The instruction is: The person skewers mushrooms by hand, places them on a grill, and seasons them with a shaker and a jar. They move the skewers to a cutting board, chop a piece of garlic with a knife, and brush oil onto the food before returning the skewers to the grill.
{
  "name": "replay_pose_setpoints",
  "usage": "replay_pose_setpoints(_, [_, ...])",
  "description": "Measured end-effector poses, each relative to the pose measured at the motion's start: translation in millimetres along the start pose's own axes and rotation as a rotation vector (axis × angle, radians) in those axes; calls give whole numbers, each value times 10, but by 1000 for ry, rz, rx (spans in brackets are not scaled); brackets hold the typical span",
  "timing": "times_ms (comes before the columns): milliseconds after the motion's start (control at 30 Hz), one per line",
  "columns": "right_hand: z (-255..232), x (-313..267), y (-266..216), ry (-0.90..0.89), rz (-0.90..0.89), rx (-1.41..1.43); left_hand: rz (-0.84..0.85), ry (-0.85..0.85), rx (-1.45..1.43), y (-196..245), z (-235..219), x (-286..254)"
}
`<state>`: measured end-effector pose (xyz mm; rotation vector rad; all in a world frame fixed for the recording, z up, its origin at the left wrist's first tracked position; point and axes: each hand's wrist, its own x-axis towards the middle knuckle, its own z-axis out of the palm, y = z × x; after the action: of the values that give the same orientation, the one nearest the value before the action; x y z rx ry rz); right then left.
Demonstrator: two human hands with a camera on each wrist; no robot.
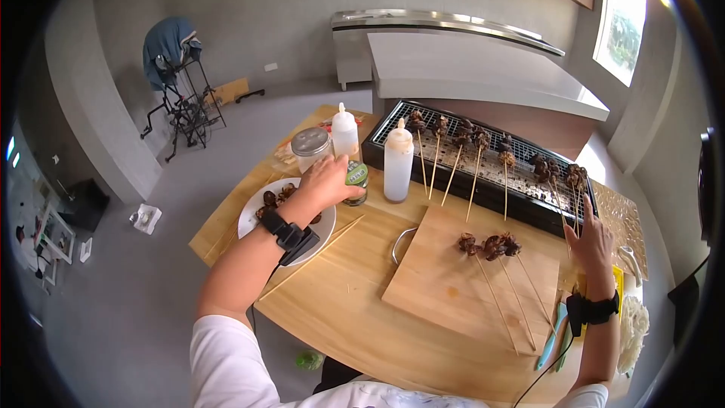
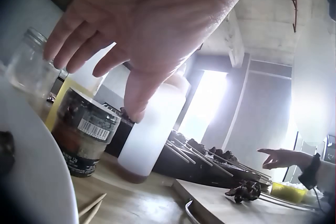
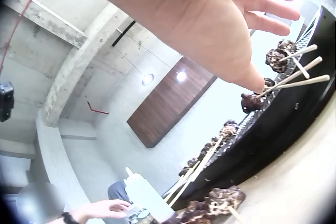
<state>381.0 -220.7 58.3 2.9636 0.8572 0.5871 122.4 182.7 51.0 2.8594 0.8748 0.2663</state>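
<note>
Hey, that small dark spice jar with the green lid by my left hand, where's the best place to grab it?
Probably round the green lid and upper body of the spice jar, coming from above. It stands upright, the left hand is already over it, and the squeeze bottle crowds its right side, leaving little room for a sideways grip.

A long black grill (image 1: 483, 170) loaded with skewers lies at the back of the pale wooden worktop (image 1: 340, 302). Before it lies a square wooden board (image 1: 453, 279); left of that, two translucent squeeze bottles (image 1: 398, 162), a small dark jar (image 1: 355, 181) and a round white plate (image 1: 253, 219).
</note>
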Motion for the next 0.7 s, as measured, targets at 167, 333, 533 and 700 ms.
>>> replay_pose_setpoints(167, [-554, -246, -471, -217, -195, 442, -52, -14, 61, 109, 166, 76])
replay_pose_setpoints(333, [-643, -469, -954, -442, -576, 530, -102, 82, -32, 124, 256, 170])
replay_pose_setpoints(533, [-664, -565, -1213, -470, -703, 629, -104, 79, -71, 87, 250, 112])
replay_pose_setpoints(700, [-552, -520, -1183, -428, -698, 764, -36, 209, -84, 119, 109, -165])
